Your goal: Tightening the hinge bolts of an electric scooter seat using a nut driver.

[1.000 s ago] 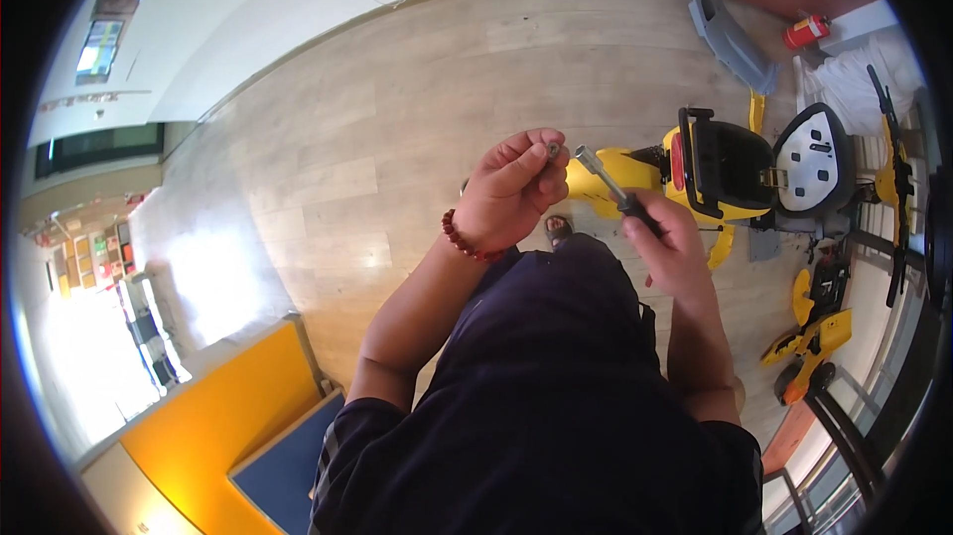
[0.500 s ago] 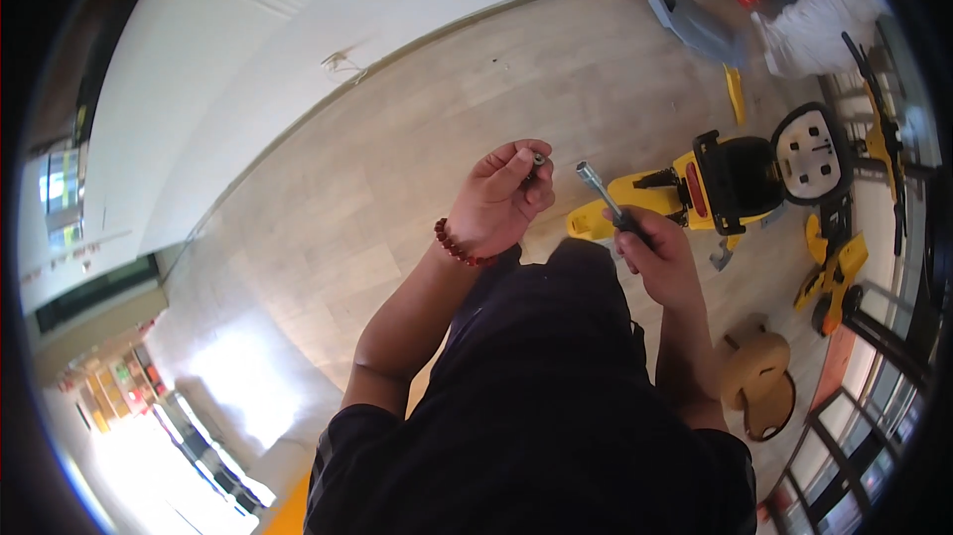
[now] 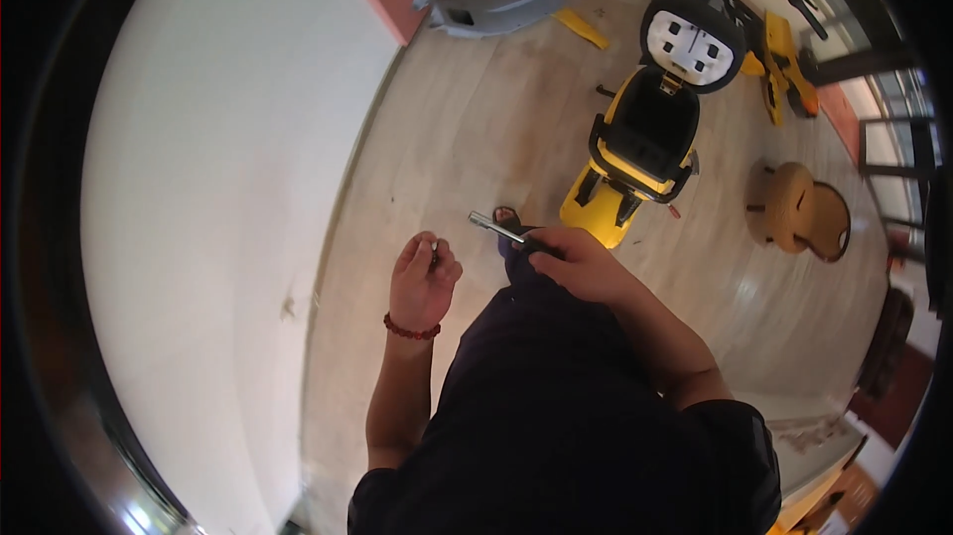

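Observation:
My left hand, with a red bead bracelet at the wrist, is closed with a small metal piece pinched between thumb and fingers. Its exact kind is too small to make out. To the right, my right hand grips the dark handle of a socket driver. The driver's shiny socket end points up and left, a short way above the left hand and not touching it. Both hands are held in front of my body, over the floor.
Ahead stands a yellow scooter with its seat tipped up and the black storage bin exposed. A grey body panel and a yellow strip lie on the floor. A brown stool is at right, a white wall at left.
My view has turned right, so the scooter now stands ahead. The driver has swung to point more to the left, and my left hand sits lower, still holding the small piece.

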### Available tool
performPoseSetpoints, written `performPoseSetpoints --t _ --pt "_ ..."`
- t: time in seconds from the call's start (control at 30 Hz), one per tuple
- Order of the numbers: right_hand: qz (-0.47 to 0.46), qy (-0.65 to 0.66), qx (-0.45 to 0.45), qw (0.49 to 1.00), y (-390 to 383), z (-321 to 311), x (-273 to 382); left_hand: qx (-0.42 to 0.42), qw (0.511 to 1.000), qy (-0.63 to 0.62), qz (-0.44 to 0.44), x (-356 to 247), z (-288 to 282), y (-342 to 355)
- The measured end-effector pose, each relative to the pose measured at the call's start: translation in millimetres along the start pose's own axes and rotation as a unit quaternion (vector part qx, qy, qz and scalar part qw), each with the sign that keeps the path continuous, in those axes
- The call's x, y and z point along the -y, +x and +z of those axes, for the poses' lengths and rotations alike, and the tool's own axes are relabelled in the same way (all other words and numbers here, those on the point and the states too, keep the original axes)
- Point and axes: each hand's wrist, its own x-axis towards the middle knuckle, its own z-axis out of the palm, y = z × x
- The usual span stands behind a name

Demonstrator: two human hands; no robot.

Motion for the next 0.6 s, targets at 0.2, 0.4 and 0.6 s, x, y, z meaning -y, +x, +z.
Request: performPoseSetpoints --t 0.2,0.4,0.6 --pt "-0.092 -0.067 -0.074 0.991 57 -21 34 -0.018 0.998 0.035 -0.048 -61 15 74" --pt "0.017 0.01 -0.168 0.986 95 -35 55 0.06 0.985 0.063 -0.151 -112 37 167" --pt "0.042 0.113 -0.32 0.94 117 4 81 0.177 0.945 0.12 -0.248 -157 73 248"
